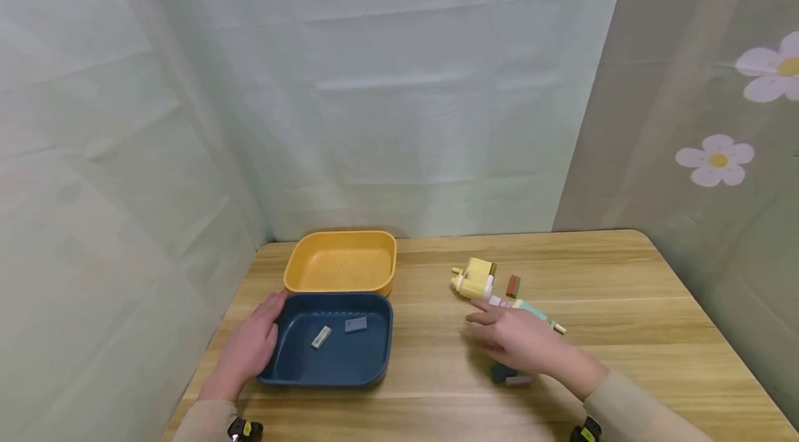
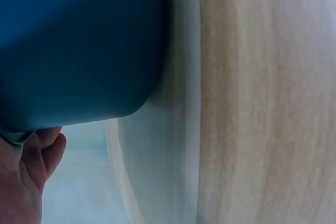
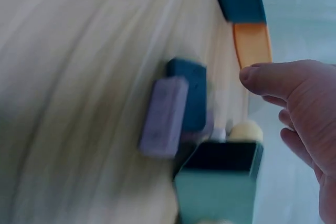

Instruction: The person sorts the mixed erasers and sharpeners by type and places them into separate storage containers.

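Two bare hands, the left hand [image 1: 250, 348] and the right hand [image 1: 521, 341], come out of long beige sleeves [image 1: 630, 407]. A small black device with yellow marks [image 1: 245, 430] sits at each wrist.

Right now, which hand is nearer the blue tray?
Left. The left hand rests against the blue tray at its left wall. The right hand hovers well off to the tray's right, over the small blocks.

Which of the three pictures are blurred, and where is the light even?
Head view: even soft light, sharp, only the right hand slightly smeared. Right wrist view: strong motion blur on the lilac block. Left wrist view: blue tray too close, soft focus.
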`<control>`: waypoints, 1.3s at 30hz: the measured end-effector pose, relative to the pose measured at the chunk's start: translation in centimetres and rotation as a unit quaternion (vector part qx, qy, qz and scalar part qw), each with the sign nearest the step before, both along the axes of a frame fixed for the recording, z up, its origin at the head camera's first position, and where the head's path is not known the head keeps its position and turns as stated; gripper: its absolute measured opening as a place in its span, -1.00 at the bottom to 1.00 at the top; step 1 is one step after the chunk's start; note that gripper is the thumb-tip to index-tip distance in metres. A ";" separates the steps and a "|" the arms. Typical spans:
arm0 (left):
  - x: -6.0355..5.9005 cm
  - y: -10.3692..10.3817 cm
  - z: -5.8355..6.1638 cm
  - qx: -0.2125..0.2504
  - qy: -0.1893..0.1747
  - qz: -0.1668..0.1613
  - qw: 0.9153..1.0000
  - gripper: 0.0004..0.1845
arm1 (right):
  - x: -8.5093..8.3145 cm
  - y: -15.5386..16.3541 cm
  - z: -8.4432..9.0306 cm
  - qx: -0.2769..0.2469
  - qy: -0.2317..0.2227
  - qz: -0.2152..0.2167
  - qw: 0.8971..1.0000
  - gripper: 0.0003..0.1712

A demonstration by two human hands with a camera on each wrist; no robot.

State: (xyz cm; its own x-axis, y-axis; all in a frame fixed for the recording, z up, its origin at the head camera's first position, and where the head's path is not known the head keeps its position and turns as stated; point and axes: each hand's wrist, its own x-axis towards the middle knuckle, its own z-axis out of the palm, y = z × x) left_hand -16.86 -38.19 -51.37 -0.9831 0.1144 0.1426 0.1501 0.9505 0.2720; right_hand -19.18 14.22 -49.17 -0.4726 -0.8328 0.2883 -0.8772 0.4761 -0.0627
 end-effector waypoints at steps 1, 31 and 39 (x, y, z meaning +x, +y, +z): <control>0.0 0.0 0.0 0.000 0.001 -0.001 1.000 -0.39 | 0.2 0.5 -0.1 -0.003 0.001 0.003 1.000 -0.86; 0.2 0.0 0.3 0.005 0.008 -0.015 1.000 -0.39 | 3.3 4.4 -1.5 0.001 -0.003 0.027 1.000 -0.83; -0.1 -0.3 0.0 0.007 0.005 -0.013 1.000 -0.38 | 3.9 4.5 -2.1 0.013 0.000 0.028 1.000 -0.87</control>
